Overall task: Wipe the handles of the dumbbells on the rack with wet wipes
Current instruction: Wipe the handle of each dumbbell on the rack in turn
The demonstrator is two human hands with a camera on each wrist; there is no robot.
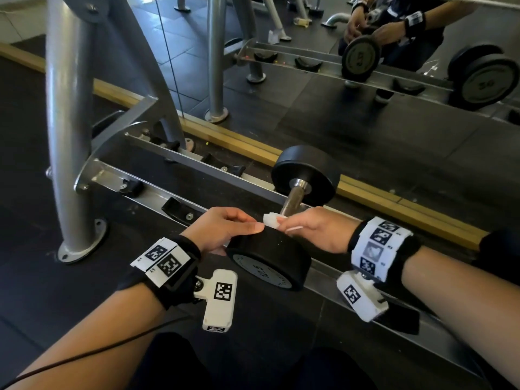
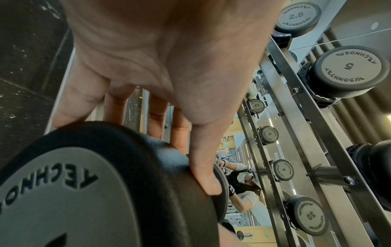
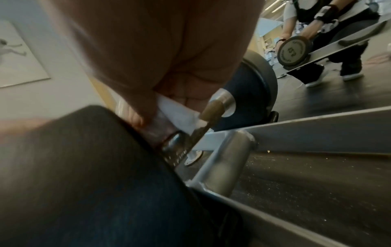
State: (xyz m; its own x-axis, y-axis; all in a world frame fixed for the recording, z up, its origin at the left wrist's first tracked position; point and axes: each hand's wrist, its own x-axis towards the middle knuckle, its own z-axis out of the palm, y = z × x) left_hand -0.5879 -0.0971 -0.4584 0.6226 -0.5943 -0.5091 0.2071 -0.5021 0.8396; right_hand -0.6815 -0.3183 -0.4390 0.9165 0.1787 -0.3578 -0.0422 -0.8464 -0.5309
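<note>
Left hand [image 1: 222, 230] spread on dumbbell [image 1: 270, 263] head, right hand [image 1: 315, 229] pinching wet wipe [image 1: 271, 220] around handle [image 1: 292, 199], on rack [image 1: 157, 192]

Dim, soft indoor light in the head view, with pale glare on the rack [image 1: 157, 192] rails. Straight lines bow at the edges. The right wrist view is blurred; its near dumbbell [image 3: 84, 175] is smeared and dark.

White wipe [image 1: 270, 220], black dumbbell [image 1: 270, 260]

TECHNOGYM on dumbbell end caps [image 2: 347, 66]: 2.5, 5, 20; held dumbbell [image 1: 260, 273]: 12.5.
</note>
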